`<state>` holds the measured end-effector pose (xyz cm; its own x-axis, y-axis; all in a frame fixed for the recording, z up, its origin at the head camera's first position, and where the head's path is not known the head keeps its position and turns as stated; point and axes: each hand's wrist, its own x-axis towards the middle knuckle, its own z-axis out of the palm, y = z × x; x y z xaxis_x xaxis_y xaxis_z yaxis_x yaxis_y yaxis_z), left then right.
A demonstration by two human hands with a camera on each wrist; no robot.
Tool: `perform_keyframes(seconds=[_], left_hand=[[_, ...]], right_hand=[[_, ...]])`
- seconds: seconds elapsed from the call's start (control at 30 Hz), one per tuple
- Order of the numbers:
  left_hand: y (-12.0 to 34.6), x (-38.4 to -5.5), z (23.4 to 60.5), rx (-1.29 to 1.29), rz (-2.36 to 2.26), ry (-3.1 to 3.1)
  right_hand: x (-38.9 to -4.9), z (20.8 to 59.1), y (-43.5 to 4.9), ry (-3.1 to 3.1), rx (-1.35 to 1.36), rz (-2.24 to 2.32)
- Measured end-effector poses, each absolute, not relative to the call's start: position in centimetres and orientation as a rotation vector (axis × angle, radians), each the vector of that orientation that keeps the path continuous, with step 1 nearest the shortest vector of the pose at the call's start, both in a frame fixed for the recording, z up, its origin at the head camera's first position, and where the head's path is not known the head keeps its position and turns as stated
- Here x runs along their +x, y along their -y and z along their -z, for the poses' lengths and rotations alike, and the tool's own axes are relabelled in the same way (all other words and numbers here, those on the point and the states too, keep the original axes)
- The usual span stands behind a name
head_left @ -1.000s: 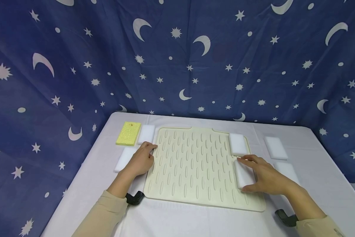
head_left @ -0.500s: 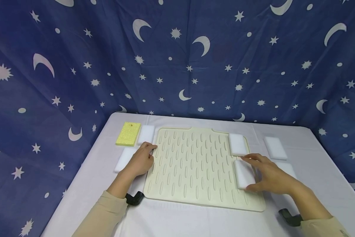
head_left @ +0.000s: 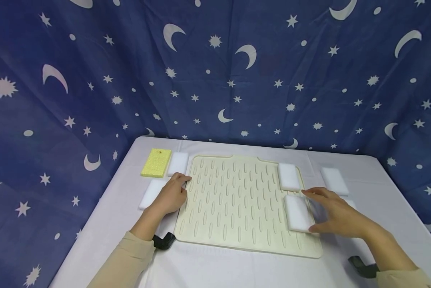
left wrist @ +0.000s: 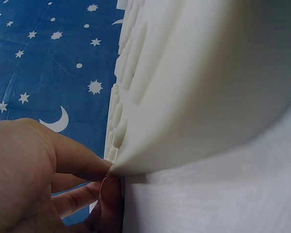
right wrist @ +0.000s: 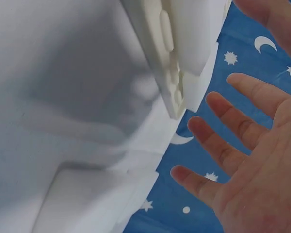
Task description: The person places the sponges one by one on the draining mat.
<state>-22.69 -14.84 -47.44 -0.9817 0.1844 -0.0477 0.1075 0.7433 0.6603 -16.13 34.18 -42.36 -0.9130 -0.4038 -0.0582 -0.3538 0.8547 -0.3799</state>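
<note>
A cream ribbed drying mat [head_left: 237,204] lies on the white-covered table. My left hand [head_left: 171,195] is at its left edge; in the left wrist view that hand's thumb and forefinger [left wrist: 82,158] pinch the rim. Two white sponge blocks lie on the mat's right side: a far block [head_left: 289,177] and a near block [head_left: 297,213]. My right hand [head_left: 339,214] hovers just right of the near block, fingers spread, holding nothing. In the right wrist view its fingers [right wrist: 242,128] are straight and apart from the mat.
Left of the mat lie a yellow sponge [head_left: 156,163], a white block [head_left: 178,163] beside it and another block [head_left: 152,194] partly behind my left hand. To the right is a white block [head_left: 334,181], with another partly hidden by my right hand. A starry blue curtain [head_left: 215,80] stands behind.
My right hand has let go of the near white block and drawn away to the right; the block stays on the mat. The left hand has not moved.
</note>
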Motion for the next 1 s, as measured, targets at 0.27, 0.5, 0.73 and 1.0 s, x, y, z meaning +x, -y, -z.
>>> perform_keyframes(seconds=[0.27,0.5,0.73,1.0], left_hand=[[14.8,-22.7,47.3,0.233,-1.066,-2.828],[14.8,-22.8,47.4,0.233,-1.062,-2.83],[14.9,-22.7,47.3,0.239,-1.06,-2.833],[15.0,-22.7,47.4,0.238,-1.063,-2.841]], right_hand=[[-15.9,42.6,-35.8,-2.903,-0.562,0.566],[-15.7,42.5,-36.8,-2.906,-0.556,0.579],[-15.8,42.5,-37.6,-2.919,-0.529,0.553],[-15.7,42.8,-38.9,-2.951,-0.522,0.535]])
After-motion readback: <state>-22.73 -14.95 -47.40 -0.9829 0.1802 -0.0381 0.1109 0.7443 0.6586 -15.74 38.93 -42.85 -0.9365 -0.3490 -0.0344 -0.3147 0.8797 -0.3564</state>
